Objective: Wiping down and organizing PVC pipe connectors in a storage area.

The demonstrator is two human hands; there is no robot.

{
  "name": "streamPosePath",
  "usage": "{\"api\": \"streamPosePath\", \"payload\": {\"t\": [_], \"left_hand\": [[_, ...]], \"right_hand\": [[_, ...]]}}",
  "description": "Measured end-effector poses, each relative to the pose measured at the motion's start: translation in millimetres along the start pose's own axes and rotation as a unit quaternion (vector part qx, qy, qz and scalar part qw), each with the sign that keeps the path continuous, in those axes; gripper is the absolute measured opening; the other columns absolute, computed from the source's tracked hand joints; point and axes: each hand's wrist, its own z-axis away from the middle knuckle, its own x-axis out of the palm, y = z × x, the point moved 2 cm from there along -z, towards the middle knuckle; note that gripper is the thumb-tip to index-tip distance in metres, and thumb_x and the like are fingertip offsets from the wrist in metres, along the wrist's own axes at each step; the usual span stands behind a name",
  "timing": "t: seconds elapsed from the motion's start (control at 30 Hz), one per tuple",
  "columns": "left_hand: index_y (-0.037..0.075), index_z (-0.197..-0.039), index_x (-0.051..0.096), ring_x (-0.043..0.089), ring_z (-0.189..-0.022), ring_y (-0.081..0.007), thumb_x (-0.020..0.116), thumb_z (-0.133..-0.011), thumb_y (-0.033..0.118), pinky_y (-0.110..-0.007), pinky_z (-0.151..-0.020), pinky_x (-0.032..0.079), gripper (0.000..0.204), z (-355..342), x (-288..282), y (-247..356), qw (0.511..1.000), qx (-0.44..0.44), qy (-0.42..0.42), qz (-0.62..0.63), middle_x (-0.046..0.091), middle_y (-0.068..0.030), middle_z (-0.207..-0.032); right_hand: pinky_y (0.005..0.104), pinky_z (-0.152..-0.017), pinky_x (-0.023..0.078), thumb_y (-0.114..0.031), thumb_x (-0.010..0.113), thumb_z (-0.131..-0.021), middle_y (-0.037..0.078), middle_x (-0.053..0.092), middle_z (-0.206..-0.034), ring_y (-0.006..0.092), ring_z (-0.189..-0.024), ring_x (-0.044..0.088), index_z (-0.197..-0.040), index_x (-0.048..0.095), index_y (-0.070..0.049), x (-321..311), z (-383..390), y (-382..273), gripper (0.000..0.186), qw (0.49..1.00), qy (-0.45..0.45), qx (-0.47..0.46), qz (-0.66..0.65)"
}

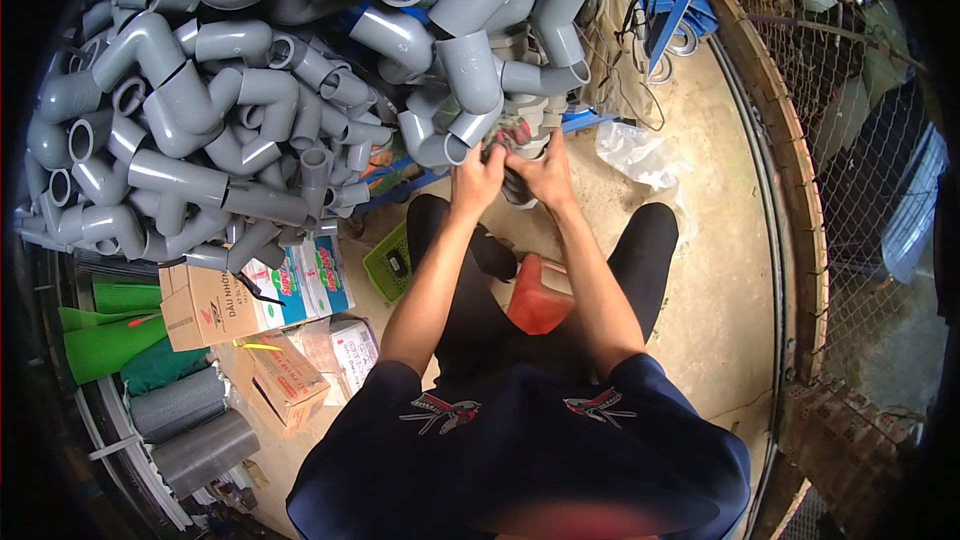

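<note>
My left hand (478, 176) and my right hand (542, 176) are close together just in front of the grey pipe fittings (465, 80), fingers closed around a crumpled, mottled dark item with red on it (510, 134), too small to make out clearly. Behind and beneath that item stands a stack of paler fittings (530, 112), partly hidden by my hands. A large heap of grey elbows and short pipes (180, 170) fills the upper left.
Below the heap are cardboard boxes (205, 305), a green basket (378, 265) and rolled sheets (180, 400). A red plastic piece (535, 305) lies between my legs. A plastic bag (630, 155) is on the concrete floor (725, 270); mesh fencing (860, 190) runs along the right.
</note>
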Motion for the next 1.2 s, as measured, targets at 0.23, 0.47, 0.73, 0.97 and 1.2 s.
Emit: {"api": "streamPosePath", "payload": {"t": [0.23,0.47,0.73,0.97,1.2], "left_hand": [[-0.005,-0.098,0.065,0.060,-0.111,-0.0424,0.070,-0.078,0.008,-0.048,-0.095,0.049,0.024,-1,-5,-19,0.993,-0.093,-0.068,0.018,0.065,-0.0224,-0.108],[-0.006,-0.102,0.066,0.066,-0.096,-0.0434,0.067,-0.089,0.013,-0.049,-0.087,0.052,0.023,3,-1,-5,0.998,0.017,-0.013,-0.055,0.069,-0.0250,-0.101],[-0.004,-0.100,0.069,0.068,-0.079,-0.0220,0.061,-0.099,0.013,-0.040,-0.072,0.053,0.019,8,-22,-38,0.993,0.047,0.106,0.020,0.073,-0.0109,-0.086],[-0.006,-0.103,0.067,0.067,-0.080,-0.0279,0.063,-0.096,0.011,-0.045,-0.074,0.052,0.019,-5,-36,-65,0.972,-0.098,0.199,0.071,0.071,-0.0120,-0.084],[-0.006,-0.104,0.069,0.069,-0.092,-0.0421,0.067,-0.093,0.014,-0.049,-0.080,0.052,0.023,-35,1,22,0.992,0.121,0.006,-0.038,0.072,-0.0238,-0.097]], "right_hand": [[0.0455,-0.092,0.054,-0.011,0.086,-0.075,0.026,0.068,-0.116,0.0383,-0.106,0.070,-0.129,0.034,0.003,3,12,-14,0.076,0.993,0.058,-0.021,0.103],[0.0465,-0.089,0.054,-0.012,0.087,-0.076,0.025,0.070,-0.112,0.0377,-0.103,0.071,-0.133,0.037,0.002,-13,4,-27,0.077,0.996,0.027,-0.041,0.073],[0.0433,-0.112,0.044,-0.032,0.097,-0.070,0.026,0.060,-0.134,0.0336,-0.128,0.058,-0.143,0.044,0.012,-3,-43,-36,0.100,0.992,-0.063,-0.073,0.079],[0.0381,-0.093,0.055,-0.012,0.086,-0.080,0.018,0.071,-0.120,0.0205,-0.107,0.068,-0.128,0.060,0.010,41,-72,-41,0.059,0.985,-0.135,-0.030,-0.104],[0.0349,-0.101,0.050,-0.010,0.086,-0.079,0.017,0.069,-0.124,0.0213,-0.116,0.063,-0.136,0.051,0.010,1,-56,-16,0.070,0.982,-0.118,0.036,-0.144]]}}
